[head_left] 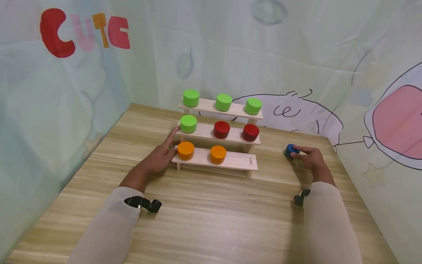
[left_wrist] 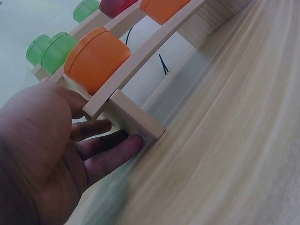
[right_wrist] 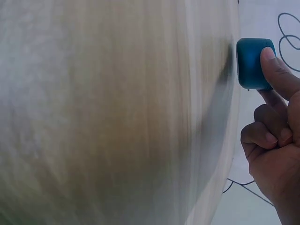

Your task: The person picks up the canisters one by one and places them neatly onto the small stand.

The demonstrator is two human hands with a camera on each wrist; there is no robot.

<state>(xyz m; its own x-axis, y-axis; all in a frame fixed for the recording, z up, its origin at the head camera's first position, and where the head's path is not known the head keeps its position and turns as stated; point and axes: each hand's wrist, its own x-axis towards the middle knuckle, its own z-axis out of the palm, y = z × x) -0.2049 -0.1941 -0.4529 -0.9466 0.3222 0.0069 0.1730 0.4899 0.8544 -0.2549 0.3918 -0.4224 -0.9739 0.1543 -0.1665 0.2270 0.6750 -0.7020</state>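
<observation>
A three-tier wooden stand [head_left: 230, 159] carries short round blocks. My left hand [head_left: 160, 157] rests against its left end, one finger reaching up to the middle tier. In the left wrist view its lower fingers [left_wrist: 115, 157] lie loosely extended by the stand's leg [left_wrist: 133, 115], near an orange block [left_wrist: 96, 61]. My right hand [head_left: 311, 159] pinches a blue round block [head_left: 290, 151] between thumb and forefinger, to the right of the stand. In the right wrist view the blue block [right_wrist: 253, 63] is close over the tabletop, and the other fingers [right_wrist: 262, 138] are folded in.
Three green blocks [head_left: 224, 102] stand on the top tier. One green block [head_left: 188, 124] and two red blocks [head_left: 221, 129] are on the middle tier. Two orange blocks [head_left: 218, 154] occupy the bottom tier, left of a small slot [head_left: 250, 161]. Printed cloth [head_left: 197, 47] walls the table [head_left: 214, 216].
</observation>
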